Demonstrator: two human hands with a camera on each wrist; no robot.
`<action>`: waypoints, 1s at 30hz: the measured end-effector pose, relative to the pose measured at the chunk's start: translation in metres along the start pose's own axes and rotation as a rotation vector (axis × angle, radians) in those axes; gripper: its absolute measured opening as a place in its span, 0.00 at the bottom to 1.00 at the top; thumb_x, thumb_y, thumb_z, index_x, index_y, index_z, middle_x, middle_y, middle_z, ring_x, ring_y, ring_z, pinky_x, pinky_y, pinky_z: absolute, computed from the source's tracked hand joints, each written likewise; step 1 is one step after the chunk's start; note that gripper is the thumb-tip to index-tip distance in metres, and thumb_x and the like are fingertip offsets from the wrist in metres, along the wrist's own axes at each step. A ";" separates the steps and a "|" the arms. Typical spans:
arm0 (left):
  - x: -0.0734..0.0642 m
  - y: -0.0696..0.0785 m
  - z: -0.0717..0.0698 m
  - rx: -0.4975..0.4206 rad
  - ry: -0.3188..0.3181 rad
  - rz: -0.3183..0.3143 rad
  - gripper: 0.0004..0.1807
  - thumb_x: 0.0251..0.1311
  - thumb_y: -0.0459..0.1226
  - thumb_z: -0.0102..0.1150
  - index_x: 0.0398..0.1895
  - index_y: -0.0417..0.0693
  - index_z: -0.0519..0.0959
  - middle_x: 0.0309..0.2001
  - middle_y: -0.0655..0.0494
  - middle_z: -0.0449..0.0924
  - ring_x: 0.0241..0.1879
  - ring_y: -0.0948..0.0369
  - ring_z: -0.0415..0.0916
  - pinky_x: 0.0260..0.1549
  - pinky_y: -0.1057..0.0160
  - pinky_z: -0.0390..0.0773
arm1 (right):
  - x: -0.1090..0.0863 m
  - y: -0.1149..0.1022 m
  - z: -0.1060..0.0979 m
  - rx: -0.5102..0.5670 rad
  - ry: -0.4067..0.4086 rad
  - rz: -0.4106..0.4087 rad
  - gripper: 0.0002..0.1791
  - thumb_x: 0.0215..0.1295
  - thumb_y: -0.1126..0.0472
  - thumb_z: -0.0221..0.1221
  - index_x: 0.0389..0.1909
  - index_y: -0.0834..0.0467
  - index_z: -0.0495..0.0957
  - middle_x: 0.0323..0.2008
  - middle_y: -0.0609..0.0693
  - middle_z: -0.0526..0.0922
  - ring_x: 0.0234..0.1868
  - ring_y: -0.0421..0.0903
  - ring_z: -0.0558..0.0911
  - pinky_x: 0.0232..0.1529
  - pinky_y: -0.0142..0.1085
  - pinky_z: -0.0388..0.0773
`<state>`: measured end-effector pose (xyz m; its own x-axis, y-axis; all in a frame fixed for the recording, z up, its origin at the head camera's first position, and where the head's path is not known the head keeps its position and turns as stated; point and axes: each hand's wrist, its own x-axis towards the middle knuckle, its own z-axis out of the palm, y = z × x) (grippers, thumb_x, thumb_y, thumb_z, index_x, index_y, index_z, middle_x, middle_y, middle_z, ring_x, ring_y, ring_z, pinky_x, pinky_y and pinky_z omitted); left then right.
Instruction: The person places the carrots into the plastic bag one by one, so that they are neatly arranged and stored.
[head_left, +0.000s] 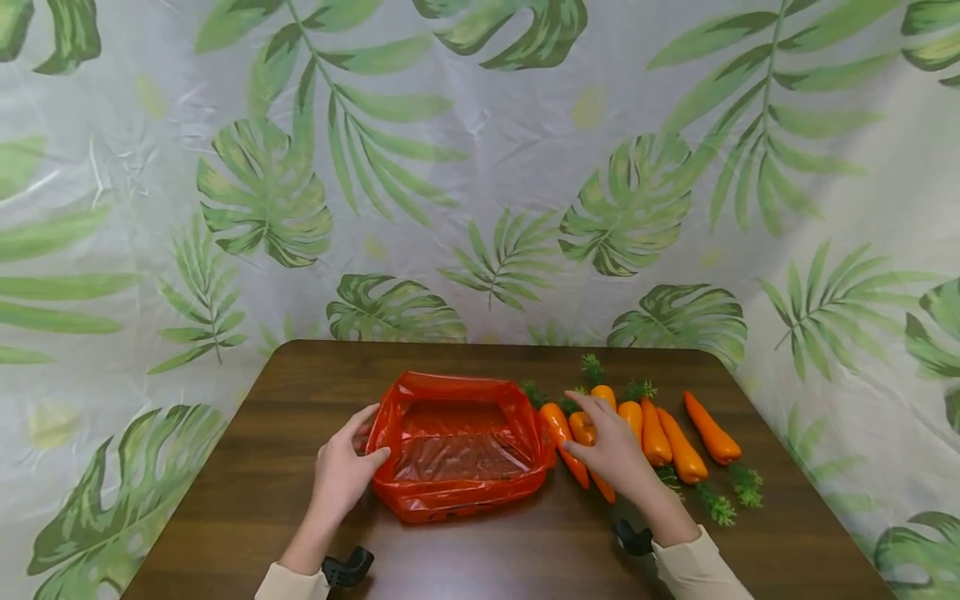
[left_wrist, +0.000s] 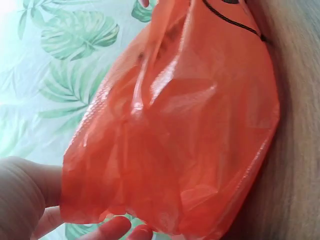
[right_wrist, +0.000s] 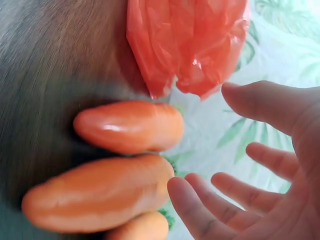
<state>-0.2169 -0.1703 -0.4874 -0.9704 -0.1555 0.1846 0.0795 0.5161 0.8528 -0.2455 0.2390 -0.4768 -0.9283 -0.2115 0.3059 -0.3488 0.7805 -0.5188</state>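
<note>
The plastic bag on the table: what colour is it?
The plastic bag is a glossy, see-through red; it shows best in the head view.

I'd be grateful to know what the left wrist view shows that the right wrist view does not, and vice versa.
Only the left wrist view shows the left hand and the dark line on the red bag.
Only the right wrist view shows the carrots, with the right hand close to them.
Both share the bag, the wooden table and the leaf-patterned cloth.
</note>
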 end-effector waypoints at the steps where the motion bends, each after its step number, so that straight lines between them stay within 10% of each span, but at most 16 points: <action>1: 0.000 -0.001 0.001 0.003 0.009 -0.003 0.35 0.54 0.32 0.72 0.68 0.56 0.75 0.52 0.43 0.83 0.44 0.49 0.83 0.40 0.50 0.84 | 0.002 0.001 0.002 0.009 -0.010 0.009 0.45 0.55 0.58 0.75 0.73 0.46 0.66 0.65 0.55 0.72 0.50 0.56 0.81 0.43 0.51 0.82; 20: 0.001 -0.011 0.002 0.000 0.192 0.066 0.23 0.57 0.33 0.71 0.57 0.59 0.84 0.42 0.54 0.86 0.38 0.56 0.82 0.35 0.61 0.82 | 0.013 0.000 0.033 -0.189 -0.022 0.102 0.42 0.50 0.61 0.73 0.70 0.55 0.70 0.50 0.58 0.82 0.42 0.55 0.81 0.43 0.52 0.81; 30: 0.000 -0.013 0.003 -0.036 0.218 0.024 0.21 0.57 0.32 0.71 0.56 0.52 0.84 0.38 0.49 0.86 0.34 0.54 0.83 0.29 0.67 0.80 | 0.022 -0.004 0.036 -0.202 -0.108 0.226 0.45 0.49 0.59 0.73 0.71 0.57 0.68 0.33 0.53 0.83 0.23 0.46 0.75 0.21 0.40 0.72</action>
<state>-0.2192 -0.1746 -0.5003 -0.8962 -0.3241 0.3030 0.1140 0.4917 0.8633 -0.2691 0.2095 -0.4968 -0.9915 -0.0719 0.1086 -0.1092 0.9136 -0.3917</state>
